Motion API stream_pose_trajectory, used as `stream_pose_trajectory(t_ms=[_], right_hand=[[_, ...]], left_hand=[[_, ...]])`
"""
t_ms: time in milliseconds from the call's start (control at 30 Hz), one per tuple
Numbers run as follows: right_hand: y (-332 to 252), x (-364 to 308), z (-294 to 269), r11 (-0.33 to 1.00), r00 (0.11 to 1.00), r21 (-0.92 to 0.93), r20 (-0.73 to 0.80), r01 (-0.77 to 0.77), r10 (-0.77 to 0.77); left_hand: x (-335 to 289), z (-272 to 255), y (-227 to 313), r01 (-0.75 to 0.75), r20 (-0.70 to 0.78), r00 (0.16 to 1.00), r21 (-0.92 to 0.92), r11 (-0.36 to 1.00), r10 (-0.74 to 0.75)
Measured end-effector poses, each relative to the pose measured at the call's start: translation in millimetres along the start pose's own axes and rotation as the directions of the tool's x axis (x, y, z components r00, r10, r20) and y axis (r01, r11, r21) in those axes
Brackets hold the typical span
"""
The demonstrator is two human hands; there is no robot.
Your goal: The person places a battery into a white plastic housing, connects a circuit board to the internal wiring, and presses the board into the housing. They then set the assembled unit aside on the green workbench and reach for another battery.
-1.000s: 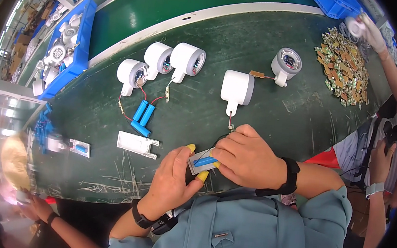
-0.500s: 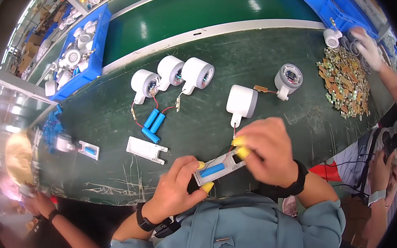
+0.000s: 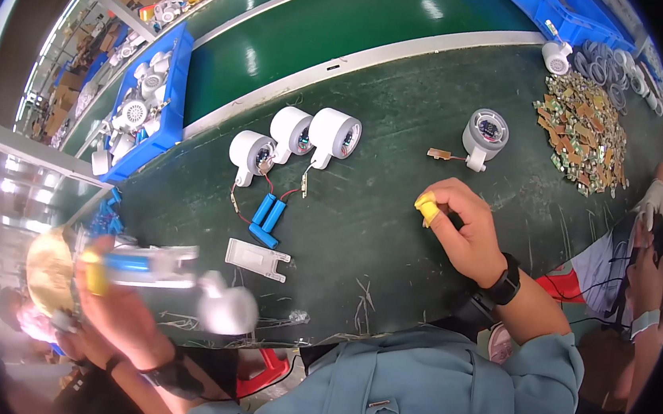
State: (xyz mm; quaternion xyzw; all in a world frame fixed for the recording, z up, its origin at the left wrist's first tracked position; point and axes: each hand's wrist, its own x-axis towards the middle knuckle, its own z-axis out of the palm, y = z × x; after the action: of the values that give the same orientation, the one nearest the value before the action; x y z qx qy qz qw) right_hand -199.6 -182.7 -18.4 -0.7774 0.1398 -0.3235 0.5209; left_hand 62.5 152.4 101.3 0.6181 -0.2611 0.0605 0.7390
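White round unit (image 3: 228,307) with its flat holder and blue cell (image 3: 138,264), blurred, gripped at far left in left hand (image 3: 110,305), fingers curled round the holder, yellow cot on one fingertip. Beyond, up the left side, blue bin (image 3: 165,123) stacked with white parts. Just right of that hand, flat white bracket (image 3: 257,258) lying on dark green belt (image 3: 361,234); above it, loose blue cells (image 3: 268,218) wired to three white drums (image 3: 294,136). Further right, right hand (image 3: 463,229) resting on belt, loosely curled, yellow-capped thumb and forefinger pressed together; whether pinching anything, cannot tell. Beyond, grey-faced drum (image 3: 484,134). At far right, heap of small gold boards (image 3: 584,135).
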Motion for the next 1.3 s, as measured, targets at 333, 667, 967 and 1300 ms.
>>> stream_pose_trajectory(t_ms=[333,667,967,1300], right_hand=[[-7,4,23,0.97,0.964,-0.199,0.252,0.137,-0.084],[-1,69,121,0.556,0.66,-0.377,0.56,0.741,-0.5],[9,73,112,0.663,0.696,-0.366,0.635,0.653,-0.336],[-6,36,29,0.752,0.815,-0.416,0.511,0.512,-0.272]], left_hand=[[6,-87,-50,-0.092,-0.085,0.898,0.923,0.373,0.432],[-48,28,-70,-0.566,0.68,0.731,0.655,0.502,-0.063],[-82,23,-60,-0.522,0.747,0.625,0.615,0.59,-0.226],[-119,77,-65,-0.372,0.78,0.602,0.46,0.806,-0.167]])
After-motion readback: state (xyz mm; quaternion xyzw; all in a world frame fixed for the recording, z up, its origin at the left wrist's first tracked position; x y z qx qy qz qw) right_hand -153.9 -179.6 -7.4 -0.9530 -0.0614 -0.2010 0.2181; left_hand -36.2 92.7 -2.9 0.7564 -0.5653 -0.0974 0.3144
